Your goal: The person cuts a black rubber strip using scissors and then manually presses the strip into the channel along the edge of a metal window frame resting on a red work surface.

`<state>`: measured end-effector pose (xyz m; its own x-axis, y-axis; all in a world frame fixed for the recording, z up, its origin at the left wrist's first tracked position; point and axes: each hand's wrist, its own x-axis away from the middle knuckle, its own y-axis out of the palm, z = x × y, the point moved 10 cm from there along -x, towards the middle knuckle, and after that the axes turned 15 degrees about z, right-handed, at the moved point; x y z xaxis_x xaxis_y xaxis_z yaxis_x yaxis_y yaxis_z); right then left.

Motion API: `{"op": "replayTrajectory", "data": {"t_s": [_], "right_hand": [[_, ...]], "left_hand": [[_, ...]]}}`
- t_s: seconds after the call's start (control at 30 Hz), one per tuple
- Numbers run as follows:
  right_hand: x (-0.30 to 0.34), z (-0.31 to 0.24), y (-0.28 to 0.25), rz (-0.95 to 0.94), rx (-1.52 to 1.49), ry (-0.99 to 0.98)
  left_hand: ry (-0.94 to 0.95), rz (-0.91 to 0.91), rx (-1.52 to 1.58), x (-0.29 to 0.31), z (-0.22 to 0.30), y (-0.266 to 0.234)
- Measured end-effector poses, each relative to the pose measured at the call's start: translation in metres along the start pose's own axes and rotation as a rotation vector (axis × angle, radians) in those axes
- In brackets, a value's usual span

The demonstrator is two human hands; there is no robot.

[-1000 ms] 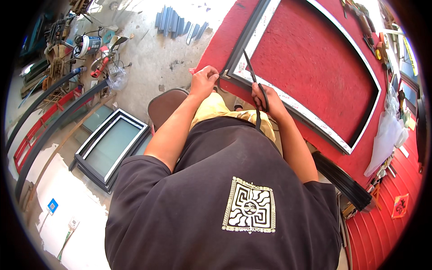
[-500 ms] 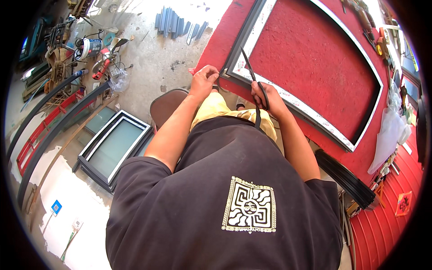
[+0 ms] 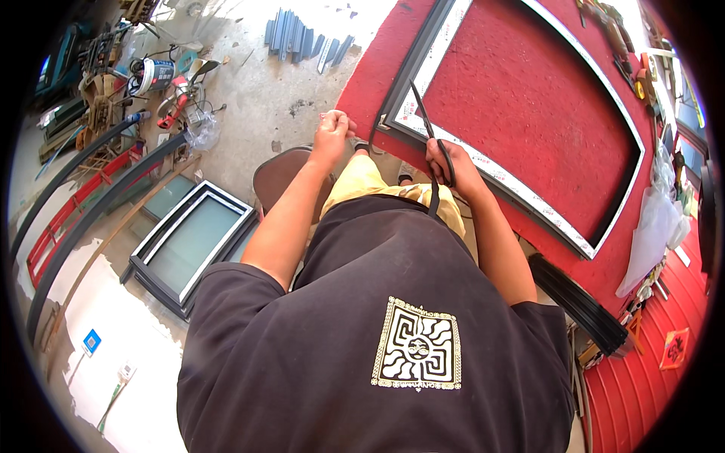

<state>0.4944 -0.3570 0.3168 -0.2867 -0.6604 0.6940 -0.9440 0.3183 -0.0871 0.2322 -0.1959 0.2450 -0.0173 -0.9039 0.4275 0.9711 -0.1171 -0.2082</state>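
A dark pair of scissors [image 3: 421,107] is held in my right hand [image 3: 448,161], blades pointing up and away over the near left corner of a window frame [image 3: 521,195]. The frame is dark with white protective film and lies on a red-covered table. A thin black strip [image 3: 373,134] hangs from that corner, apart from my left hand [image 3: 332,136]. My left hand is raised left of the corner, over the floor, with its fingers curled together; whether something small is in them is hidden. Another narrow dark band [image 3: 434,198] hangs below my right hand.
The red table [image 3: 521,83] fills the right. A stool [image 3: 287,177] stands by my left forearm. Glazed frames [image 3: 192,241] lie on the floor at left, near long curved dark profiles [image 3: 98,219]. Cut profile pieces [image 3: 291,38] lie farther off; black strips [image 3: 581,306] are bundled at right.
My left hand has moved left, away from the frame's corner and the thin strip there. My right hand still holds the scissors in nearly the same place.
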Motion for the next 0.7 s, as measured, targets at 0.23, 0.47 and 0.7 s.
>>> {"op": "replayTrajectory", "data": {"t_s": [0.23,0.47,0.7], "right_hand": [[0.009,-0.016,-0.013,0.055,0.024,-0.036],[0.005,-0.043,-0.075,0.293,0.105,-0.133],[-0.02,-0.042,-0.162,0.764,0.712,-0.202]], "left_hand": [[-0.061,0.047,-0.182,0.017,-0.027,-0.034],[-0.047,0.273,-0.296,0.027,-0.039,-0.056],[-0.043,-0.024,-0.354,0.04,-0.04,0.0]]}}
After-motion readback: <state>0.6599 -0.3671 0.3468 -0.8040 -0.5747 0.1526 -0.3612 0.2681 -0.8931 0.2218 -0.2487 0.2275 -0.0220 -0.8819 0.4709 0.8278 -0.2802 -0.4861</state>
